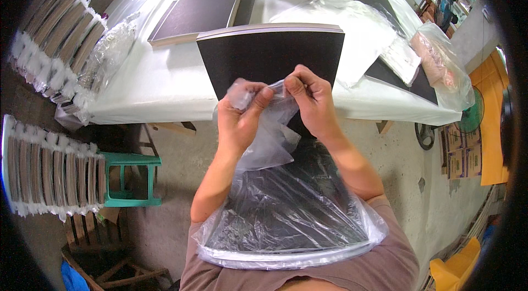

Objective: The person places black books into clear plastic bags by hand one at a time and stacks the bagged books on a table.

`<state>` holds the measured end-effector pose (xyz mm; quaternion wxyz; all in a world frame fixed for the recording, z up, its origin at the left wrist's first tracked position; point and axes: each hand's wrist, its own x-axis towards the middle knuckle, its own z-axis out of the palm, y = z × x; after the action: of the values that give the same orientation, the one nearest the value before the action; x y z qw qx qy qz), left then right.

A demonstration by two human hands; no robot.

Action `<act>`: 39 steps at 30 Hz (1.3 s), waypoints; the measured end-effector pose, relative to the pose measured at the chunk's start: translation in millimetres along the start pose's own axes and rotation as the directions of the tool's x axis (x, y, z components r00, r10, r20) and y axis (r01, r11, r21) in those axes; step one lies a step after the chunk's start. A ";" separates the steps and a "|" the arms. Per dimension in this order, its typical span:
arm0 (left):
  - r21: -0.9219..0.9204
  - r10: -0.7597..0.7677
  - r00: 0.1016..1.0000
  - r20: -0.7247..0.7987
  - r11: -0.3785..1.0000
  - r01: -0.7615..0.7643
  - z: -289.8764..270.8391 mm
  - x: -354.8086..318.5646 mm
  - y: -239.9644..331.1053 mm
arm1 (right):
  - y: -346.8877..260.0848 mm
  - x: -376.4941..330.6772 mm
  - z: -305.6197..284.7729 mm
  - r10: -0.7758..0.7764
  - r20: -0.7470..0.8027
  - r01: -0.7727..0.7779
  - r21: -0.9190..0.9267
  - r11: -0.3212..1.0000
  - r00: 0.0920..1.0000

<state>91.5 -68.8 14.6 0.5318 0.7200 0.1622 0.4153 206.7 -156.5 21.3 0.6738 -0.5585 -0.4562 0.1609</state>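
Note:
Both my hands pinch a thin transparent plastic bag (pixel 268 145) at its upper edge. My left hand (pixel 241 109) is closed on bunched film at the left, and my right hand (pixel 313 101) is closed on the edge a little to the right. Below them the film hangs loose and crumpled. Just beyond my hands a thick black hardcover book (pixel 269 49) stands upright near the table's edge. Against my lap and belly leans a flat black panel-like item (pixel 291 208) in transparent plastic, its near edge pale; how it is supported is hidden.
A white-covered table (pixel 118 101) holds black books (pixel 201 5), plastic bags (pixel 357 21) and a bagged pinkish bundle (pixel 440 63). Plastic-wrapped stacks (pixel 55 173) sit at the left beside a green stool (pixel 133 203). Boxes (pixel 465 156) and a fan (pixel 471 112) stand right.

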 end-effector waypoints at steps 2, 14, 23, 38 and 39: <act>-0.039 0.034 0.996 -0.077 0.999 -0.037 2.2 2.3 -8.4 | 7.7 2.8 1.1 0.012 0.072 -0.027 0.207 0.978 0.997; -0.349 -0.137 0.760 0.635 0.828 0.440 -43.1 -25.1 -17.2 | -26.5 17.0 -49.6 0.548 -0.342 -0.363 0.473 0.803 0.763; -0.658 -0.121 0.987 -0.102 0.753 0.025 -92.6 -21.5 -23.1 | 12.8 -18.0 -55.5 0.598 0.303 -0.656 0.514 0.553 0.742; -0.478 -0.112 0.820 0.561 0.765 0.432 -66.6 -41.7 -42.5 | 17.1 -31.1 -38.2 0.056 0.954 -0.249 0.020 0.968 0.294; -0.457 -0.111 0.804 0.584 0.774 0.439 -72.6 -40.7 -44.9 | 17.0 -30.2 -39.5 -0.046 0.943 -0.236 0.129 0.963 0.328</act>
<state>20.3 -33.4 -36.7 0.8027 0.5784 -0.0138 0.1449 227.0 -196.9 -5.6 0.3387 -0.3018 -0.7035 0.5471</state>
